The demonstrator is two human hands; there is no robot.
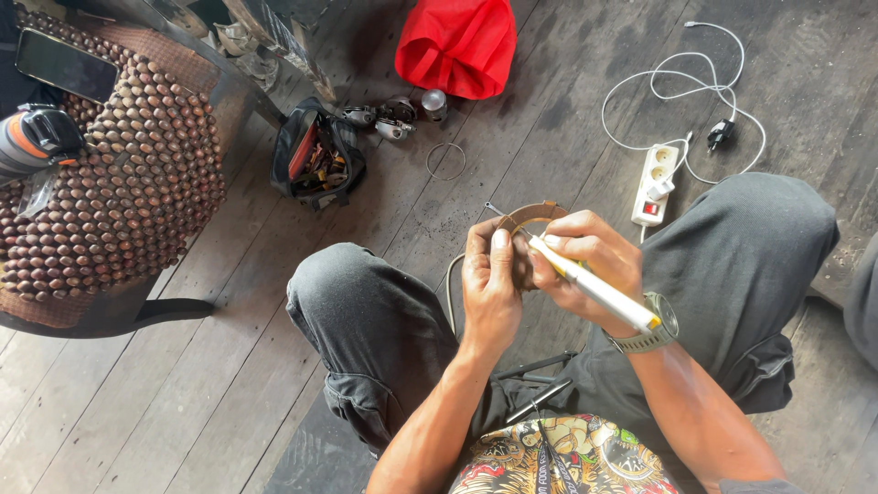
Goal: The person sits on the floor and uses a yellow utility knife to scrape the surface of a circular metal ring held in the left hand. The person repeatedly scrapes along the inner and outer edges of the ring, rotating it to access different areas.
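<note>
My left hand (489, 279) grips a small curved brown part (533, 214) with a thin metal pin sticking out at its left end. My right hand (590, 261) holds a white pen-shaped tool (594, 288) with a yellow band near its rear end, its tip against the part between my hands. A thin grey wire (449, 284) hangs down from under my left hand. Both hands are above my knees, over a dark wooden floor. A watch (651, 329) is on my right wrist.
A white power strip (655, 187) with white cables lies to the right. A red cloth (457, 44), small metal parts (389, 117), a wire ring (445, 161) and an open black tool pouch (315, 157) lie ahead. A beaded seat (110, 183) with a phone (64, 64) stands left.
</note>
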